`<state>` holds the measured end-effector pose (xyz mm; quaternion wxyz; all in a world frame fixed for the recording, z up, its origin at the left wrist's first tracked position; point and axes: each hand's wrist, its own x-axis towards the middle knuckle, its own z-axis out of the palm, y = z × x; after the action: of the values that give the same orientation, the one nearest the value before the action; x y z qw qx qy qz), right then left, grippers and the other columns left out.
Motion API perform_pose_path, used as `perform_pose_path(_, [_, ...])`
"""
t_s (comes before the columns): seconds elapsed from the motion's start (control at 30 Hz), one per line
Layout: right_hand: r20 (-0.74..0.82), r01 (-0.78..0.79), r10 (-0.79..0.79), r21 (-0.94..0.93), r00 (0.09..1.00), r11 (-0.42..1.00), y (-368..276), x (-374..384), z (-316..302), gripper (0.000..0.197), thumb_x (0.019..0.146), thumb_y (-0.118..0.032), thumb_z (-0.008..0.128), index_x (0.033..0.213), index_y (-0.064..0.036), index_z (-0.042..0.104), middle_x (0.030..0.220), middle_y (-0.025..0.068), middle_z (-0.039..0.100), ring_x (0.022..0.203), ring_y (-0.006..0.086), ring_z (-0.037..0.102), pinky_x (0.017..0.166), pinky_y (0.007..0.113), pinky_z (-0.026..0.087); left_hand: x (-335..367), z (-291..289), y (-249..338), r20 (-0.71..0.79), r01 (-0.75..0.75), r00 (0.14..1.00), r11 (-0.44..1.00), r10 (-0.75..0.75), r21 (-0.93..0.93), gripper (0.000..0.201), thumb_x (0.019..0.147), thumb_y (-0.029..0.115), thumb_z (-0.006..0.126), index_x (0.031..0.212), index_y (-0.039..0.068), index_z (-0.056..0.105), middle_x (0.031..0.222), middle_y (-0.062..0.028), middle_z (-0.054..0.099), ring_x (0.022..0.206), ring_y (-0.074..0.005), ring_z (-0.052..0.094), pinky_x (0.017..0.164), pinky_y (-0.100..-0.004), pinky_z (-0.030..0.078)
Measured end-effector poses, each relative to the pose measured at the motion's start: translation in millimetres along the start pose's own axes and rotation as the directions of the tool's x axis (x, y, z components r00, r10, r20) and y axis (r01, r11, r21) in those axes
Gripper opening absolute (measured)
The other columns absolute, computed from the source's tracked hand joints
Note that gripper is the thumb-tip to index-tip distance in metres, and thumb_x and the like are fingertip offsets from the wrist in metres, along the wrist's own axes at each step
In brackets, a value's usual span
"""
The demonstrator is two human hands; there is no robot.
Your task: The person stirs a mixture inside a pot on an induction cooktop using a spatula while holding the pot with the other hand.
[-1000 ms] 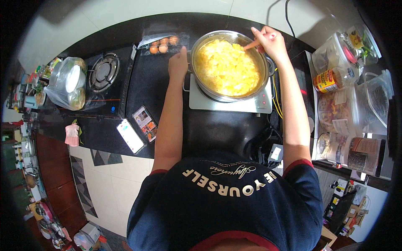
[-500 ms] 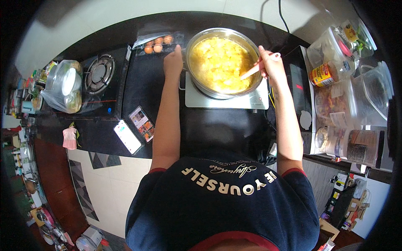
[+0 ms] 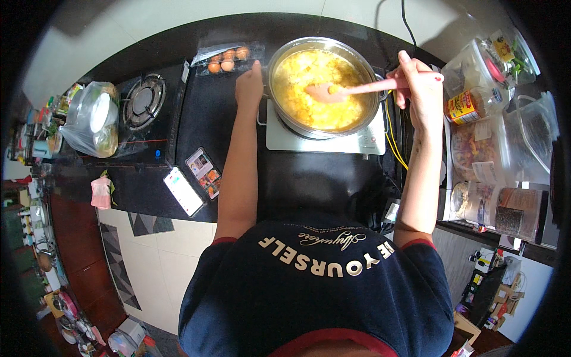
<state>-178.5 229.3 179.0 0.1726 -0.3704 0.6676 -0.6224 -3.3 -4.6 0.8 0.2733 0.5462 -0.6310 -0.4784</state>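
A large steel pot is filled with yellow, chunky food in liquid. My left hand is closed at the pot's left side, on its handle, with the thumb raised; the handle is mostly hidden. In my right hand is the handle of a pink spatula. Its blade lies flat at the surface of the food, with a yellow piece on it. Beneath the pot is a silver electric cooktop.
Eggs in a clear carton sit left of the pot. Farther left are a gas burner and a bagged container. Two phones lie near the counter's front edge. Plastic tubs and a yellow-labelled jar crowd the right.
My right hand has moved right and drawn the spatula from a steep slant to nearly level, its blade lifted to the surface. My left hand stays by the pot.
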Motion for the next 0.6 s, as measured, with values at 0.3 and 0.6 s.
perform_pose_path(0.3, [0.544,0.242,-0.113,-0.172,0.832,0.955,37.3,-47.9,45.6,0.018,0.08,-0.015,0.07,0.072,-0.0016,0.06,0.069,0.0035,0.058,0.058,0.0097,0.055,0.05,0.024,0.044,-3.7,-0.1,7.0,0.006,0.021,1.0,0.999,-0.021,-0.029,0.06,0.088,0.05,0.04,0.094,-0.003,0.067,0.096,-0.023,0.066,0.095,-0.0368,0.061,0.085,-0.0415,0.044])
perform_pose_path(0.6, [0.715,0.695,-0.308,-0.337,0.628,0.635,49.0,-34.4,65.6,0.014,0.082,-0.016,0.066,0.077,-0.0057,0.058,0.074,0.0067,0.049,0.057,0.0233,0.056,0.055,0.034,0.047,4.9,1.8,-6.3,0.012,-0.021,1.0,1.0,0.021,-0.017,0.059,0.089,0.049,0.039,0.097,-0.002,0.067,0.097,-0.0247,0.065,0.097,-0.0368,0.061,0.084,-0.0419,0.044])
